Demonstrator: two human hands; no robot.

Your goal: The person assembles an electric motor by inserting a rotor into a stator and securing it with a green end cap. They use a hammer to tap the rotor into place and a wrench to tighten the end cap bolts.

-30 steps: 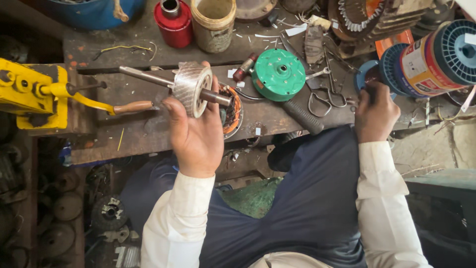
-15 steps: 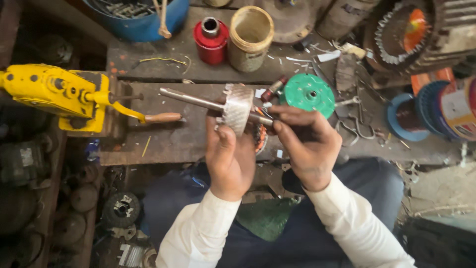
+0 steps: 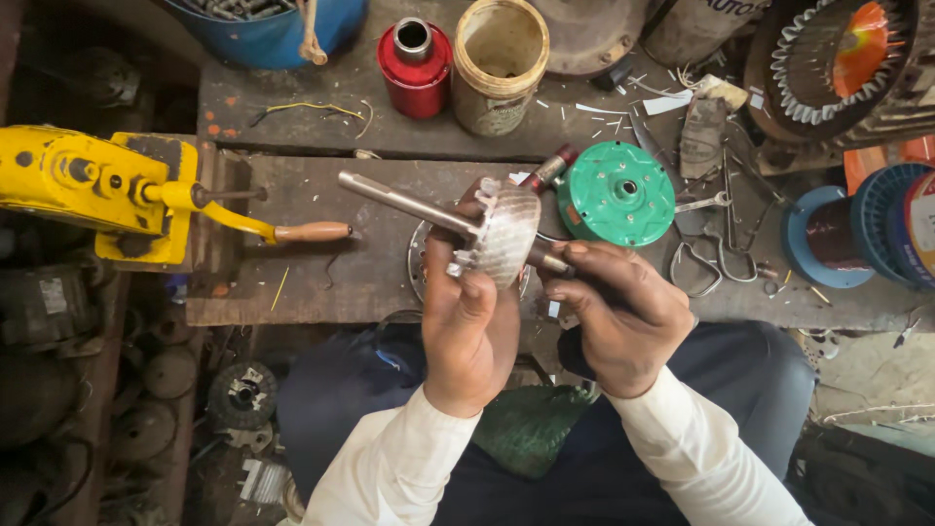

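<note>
Both hands are up over the near edge of the wooden workbench (image 3: 321,282), working the same part: a motor rotor (image 3: 506,234), a ribbed silvery drum on a steel shaft that sticks out far-left and tilts down to the right. The left hand (image 3: 469,326) is wrapped around the near side of the drum, thumb pressed on its face, so it's clamped on the rotor. The right hand (image 3: 623,312) is closed into a fist just right of the drum, gripping the short right end of the shaft; can't tell if there's anything else tucked in that fist. The two hands are almost touching each other. Under the rotor there's a round metal end plate (image 3: 419,263) lying flat on the bench, mostly hidden. Just right and a bit farther sits a green round motor cover (image 3: 617,193) with a hole in the middle, and a small red-tipped tool (image 3: 547,168) pokes out beside it. Off to the left is a yellow hand-crank winding machine (image 3: 93,185) with its wooden handle (image 3: 312,232) pointing toward the rotor. On the far side: a red can (image 3: 416,56), a beige plastic tub (image 3: 500,60) and a blue bucket (image 3: 263,24). Far right there's a stator (image 3: 828,68) with orange inside, and blue spools of copper wire (image 3: 847,234).
</note>
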